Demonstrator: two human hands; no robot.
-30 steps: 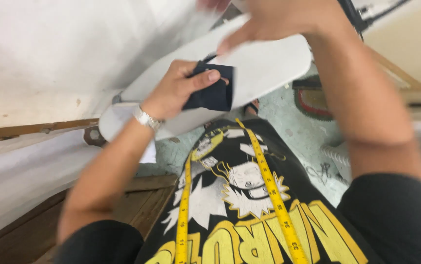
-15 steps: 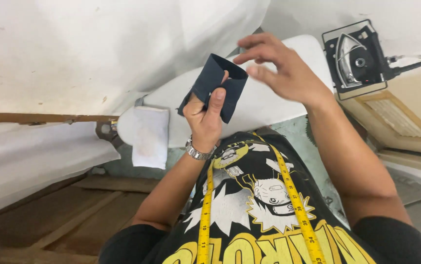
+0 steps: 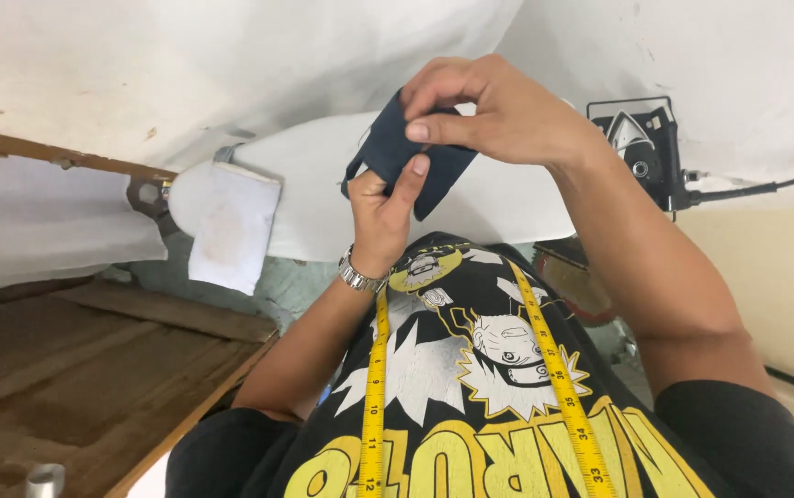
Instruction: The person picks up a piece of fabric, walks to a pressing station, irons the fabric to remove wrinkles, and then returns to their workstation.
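Dark navy fabric piece (image 3: 395,152) held aloft, long axis tilted diagonally, left hand (image 3: 386,207) thumb clamping its lower face, right hand (image 3: 489,111) fingers pinching its upper edge, above white padded board (image 3: 323,198)

A tailoring workshop: a yellow measuring tape (image 3: 374,387) hangs round the person's neck, beside a white padded ironing board (image 3: 323,198), white draped cloth (image 3: 231,65) and worn wooden table (image 3: 65,360).

Below your hands you see a white padded ironing board (image 3: 323,198) running across the view. A white cloth (image 3: 231,226) drapes over its rounded left end. A black iron (image 3: 641,148) sits at its right end, its cord trailing away rightward.
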